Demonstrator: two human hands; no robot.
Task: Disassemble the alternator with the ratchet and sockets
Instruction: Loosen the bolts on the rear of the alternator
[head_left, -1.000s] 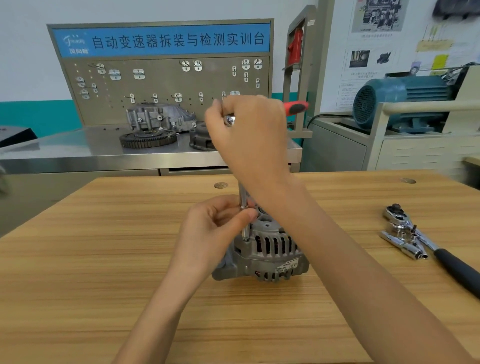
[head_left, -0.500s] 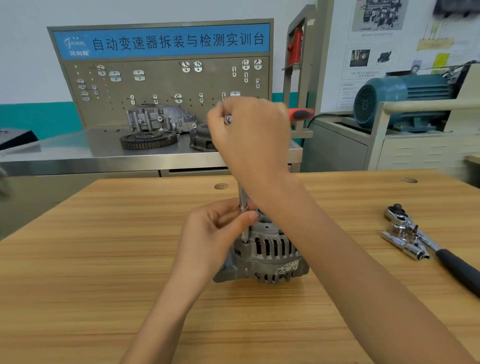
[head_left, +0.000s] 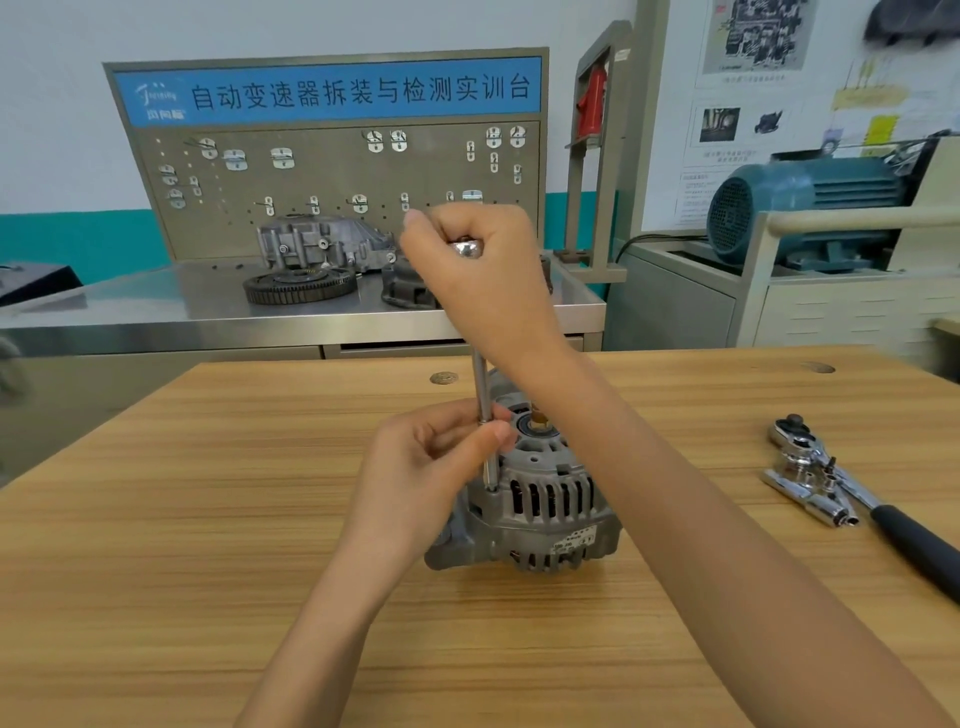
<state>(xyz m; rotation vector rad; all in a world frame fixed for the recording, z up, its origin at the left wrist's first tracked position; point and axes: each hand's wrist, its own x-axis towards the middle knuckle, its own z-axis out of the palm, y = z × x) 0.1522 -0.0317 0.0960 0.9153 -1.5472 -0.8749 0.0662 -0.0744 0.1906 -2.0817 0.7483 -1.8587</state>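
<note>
At about seven o'clock of the grey ribbed cast-metal alternator (head_left: 540, 499), the left hand (head_left: 426, 467) pinches the slim upright steel extension shaft (head_left: 484, 415) between thumb and fingertips, probably to keep its lower tip seated on a through-bolt at the housing's near-left edge. The alternator stands at the middle of the pale wooden table (head_left: 208, 545), shaft end up, so its bolts face the tool. Above, at twelve o'clock, the right hand (head_left: 483, 270) is curled tight round the driver's chrome top (head_left: 466, 248), placed to turn it. At three o'clock, well apart, lie a black-handled chrome ratchet (head_left: 852, 483) and loose chrome sockets (head_left: 815, 499), within easy reach.
</note>
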